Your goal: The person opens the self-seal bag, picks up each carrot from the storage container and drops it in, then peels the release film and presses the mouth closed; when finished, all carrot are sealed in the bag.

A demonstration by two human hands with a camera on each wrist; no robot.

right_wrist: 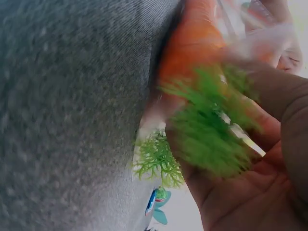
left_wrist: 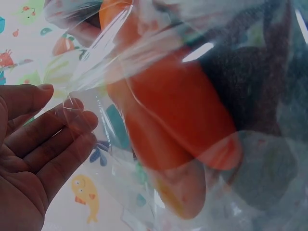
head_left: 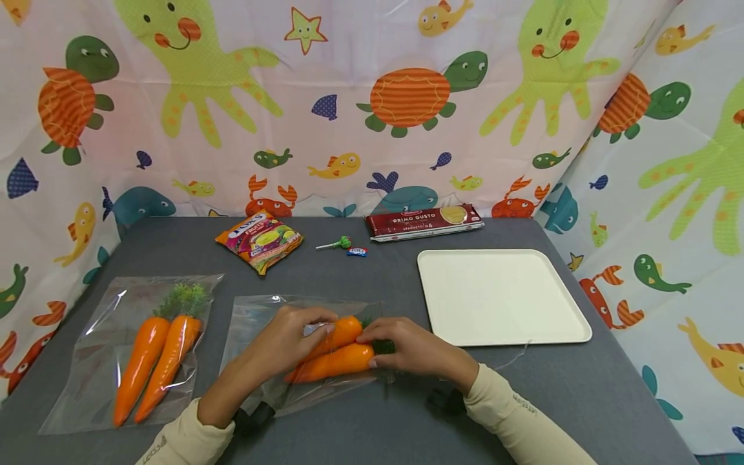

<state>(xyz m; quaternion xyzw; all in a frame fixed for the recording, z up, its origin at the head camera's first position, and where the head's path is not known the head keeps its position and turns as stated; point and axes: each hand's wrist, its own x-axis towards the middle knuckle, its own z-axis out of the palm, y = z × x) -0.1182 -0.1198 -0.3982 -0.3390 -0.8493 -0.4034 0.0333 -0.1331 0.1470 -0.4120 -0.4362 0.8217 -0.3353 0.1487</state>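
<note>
My left hand [head_left: 296,332] is over a clear plastic bag [head_left: 247,323], thumb and fingers apart, with the film against the fingertips in the left wrist view. Two orange carrots [head_left: 337,361] lie side by side with their tips inside this bag, seen through the film. At their thick leafy end, my right hand [head_left: 409,349] grips the carrots. Their green tops [right_wrist: 211,125] sit within that hand's palm in the right wrist view. To the left, a second clear bag [head_left: 87,361] contains two more carrots [head_left: 142,361] with leafy tops.
A cream tray [head_left: 500,297] lies at the right. Along the back are a candy bag [head_left: 261,242], a green lollipop [head_left: 344,242], a small blue-wrapped sweet [head_left: 357,252] and a spaghetti pack [head_left: 424,223]. A patterned curtain [head_left: 349,77] stands behind the grey table [head_left: 360,433].
</note>
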